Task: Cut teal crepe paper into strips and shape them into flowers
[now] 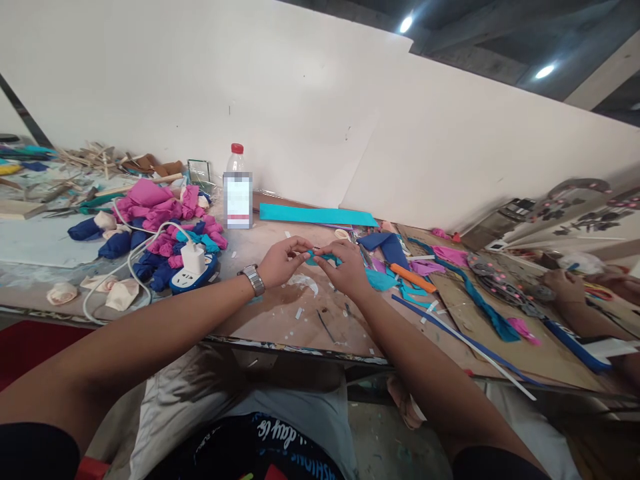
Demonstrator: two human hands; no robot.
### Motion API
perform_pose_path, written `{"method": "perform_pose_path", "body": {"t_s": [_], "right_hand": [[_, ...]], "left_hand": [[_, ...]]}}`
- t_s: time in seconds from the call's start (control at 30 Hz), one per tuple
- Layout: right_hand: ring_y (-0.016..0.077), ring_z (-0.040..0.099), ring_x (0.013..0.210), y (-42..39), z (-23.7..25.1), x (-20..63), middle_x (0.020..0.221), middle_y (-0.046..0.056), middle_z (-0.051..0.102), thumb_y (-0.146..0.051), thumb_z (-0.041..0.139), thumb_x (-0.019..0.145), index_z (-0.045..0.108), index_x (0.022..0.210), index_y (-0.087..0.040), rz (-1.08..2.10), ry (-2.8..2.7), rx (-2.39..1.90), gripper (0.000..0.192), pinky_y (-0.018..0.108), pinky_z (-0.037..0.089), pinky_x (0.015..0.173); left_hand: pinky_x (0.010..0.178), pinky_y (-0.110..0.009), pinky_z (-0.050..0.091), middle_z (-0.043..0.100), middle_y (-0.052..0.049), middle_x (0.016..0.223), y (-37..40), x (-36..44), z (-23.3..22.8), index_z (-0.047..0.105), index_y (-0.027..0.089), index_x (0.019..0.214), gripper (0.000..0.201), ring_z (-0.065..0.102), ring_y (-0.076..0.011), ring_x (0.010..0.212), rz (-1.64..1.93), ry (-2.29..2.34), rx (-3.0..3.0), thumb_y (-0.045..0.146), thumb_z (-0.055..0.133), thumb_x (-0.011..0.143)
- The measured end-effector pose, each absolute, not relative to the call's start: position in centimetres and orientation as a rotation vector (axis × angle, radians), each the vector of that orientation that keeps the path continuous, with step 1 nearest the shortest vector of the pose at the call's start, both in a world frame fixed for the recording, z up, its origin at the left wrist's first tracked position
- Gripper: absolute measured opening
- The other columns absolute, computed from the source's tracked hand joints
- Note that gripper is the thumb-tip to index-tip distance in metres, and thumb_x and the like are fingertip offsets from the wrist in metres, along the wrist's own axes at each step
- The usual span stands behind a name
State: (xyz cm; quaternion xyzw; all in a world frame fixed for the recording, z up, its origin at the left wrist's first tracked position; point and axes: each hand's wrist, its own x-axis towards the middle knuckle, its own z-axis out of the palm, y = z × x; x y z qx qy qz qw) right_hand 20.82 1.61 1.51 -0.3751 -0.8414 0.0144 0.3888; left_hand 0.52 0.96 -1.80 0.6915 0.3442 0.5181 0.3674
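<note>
Bare tabletop [280,313] lay open before both hands — hemmed left by power strip [193,273] and cable, behind by bottle [237,190], right by paper scraps [400,277].

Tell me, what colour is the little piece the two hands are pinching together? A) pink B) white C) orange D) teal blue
D: the left hand and the right hand meet over the table and pinch a small teal blue piece between their fingertips, the same colour as the long teal sheet behind them.
</note>
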Motion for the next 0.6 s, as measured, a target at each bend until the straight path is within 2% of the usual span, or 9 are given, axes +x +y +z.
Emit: {"method": "perform_pose_path", "body": {"t_s": [0.3, 0.6], "right_hand": [[0.0261, 0.064, 0.096, 1.54, 1.47, 20.79, 0.089, 0.003, 0.077, -0.039, 0.072, 0.089, 0.074, 0.088, -0.025, 0.017, -2.136, -0.964, 0.014, 0.046, 0.04, 0.095], [0.0242, 0.065, 0.095, 1.65, 1.73, 20.73, 0.092, 0.004, 0.074, -0.04, 0.07, 0.091, 0.074, 0.108, -0.027, 0.095, -2.202, -0.895, 0.021, 0.042, 0.044, 0.091]], "left_hand": [[0.081, -0.033, 0.055, 0.073, -0.008, 0.117, 0.21, 0.56, -1.21, 0.064, 0.022, 0.116, 0.028, 0.071, -0.0211, 0.099, 1.312, 0.915, 1.886, 0.04, 0.057, 0.095], [0.076, -0.032, 0.051, 0.075, -0.007, 0.106, -0.11, 0.3, -0.96, 0.053, 0.022, 0.128, 0.033, 0.07, -0.0205, 0.092, 1.28, 0.928, 2.034, 0.035, 0.051, 0.098]]}}
